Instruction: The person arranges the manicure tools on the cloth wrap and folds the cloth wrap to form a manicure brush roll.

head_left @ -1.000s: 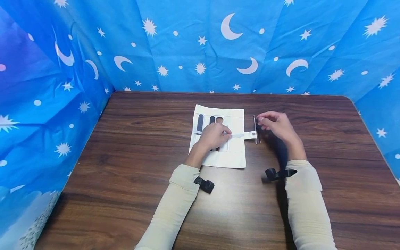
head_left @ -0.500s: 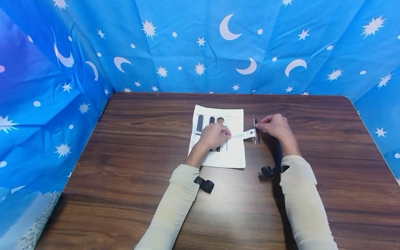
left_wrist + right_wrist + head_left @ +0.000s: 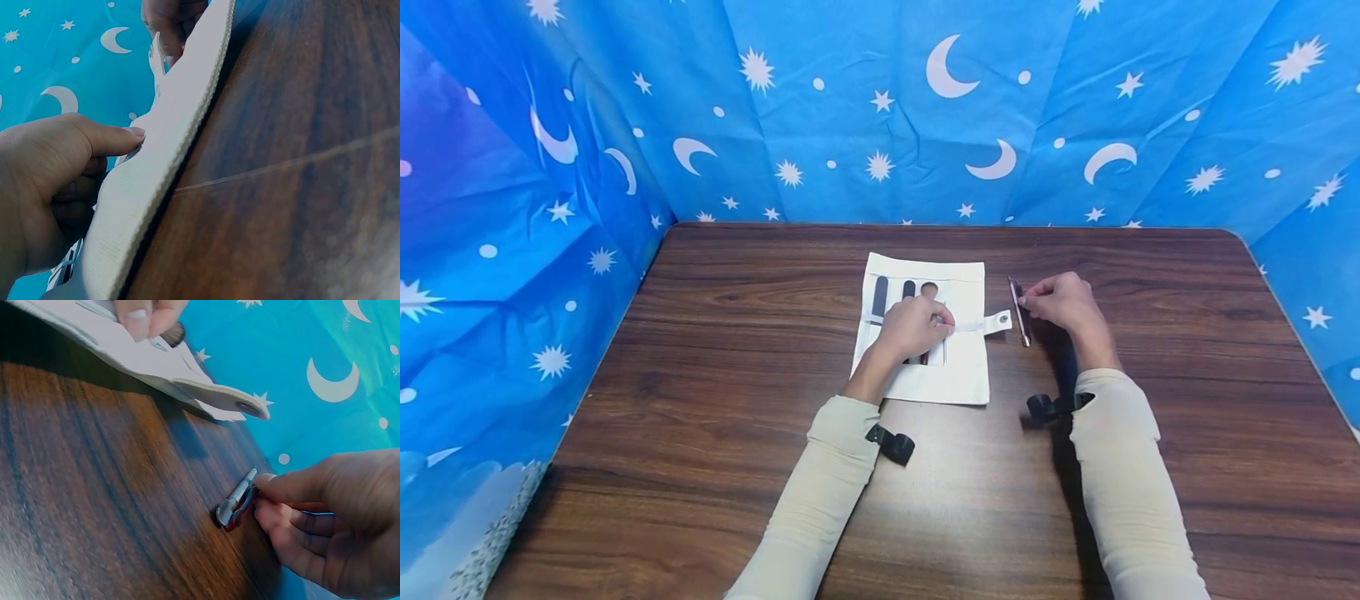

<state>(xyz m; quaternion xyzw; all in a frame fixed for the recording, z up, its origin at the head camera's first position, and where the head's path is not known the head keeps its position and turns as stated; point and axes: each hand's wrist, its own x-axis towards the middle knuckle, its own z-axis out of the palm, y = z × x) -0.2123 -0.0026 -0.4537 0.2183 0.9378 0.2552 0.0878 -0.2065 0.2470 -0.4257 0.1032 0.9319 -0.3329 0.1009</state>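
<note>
Two slim tools [image 3: 1021,323], one silvery and one dark reddish, lie side by side just right of a white pouch, and we see the right hand [image 3: 1062,302] pinching them between thumb and fingertips. Whether their lower ends touch the worktop [image 3: 737,350] we cannot tell. Beside them, close but apart, the pouch's strap [image 3: 997,322] reaches out, bearing a round snap [image 3: 1003,319]. Our left hand [image 3: 912,323] pinches the white pouch [image 3: 958,385] near its middle, thumb on top. Beyond that hand we make out a grey flat tool [image 3: 881,296], a black one and a brown-bristled brush [image 3: 929,289] tucked in the pouch. Behind everything hangs a blue cloth [image 3: 850,117] with white moons and stars.
</note>
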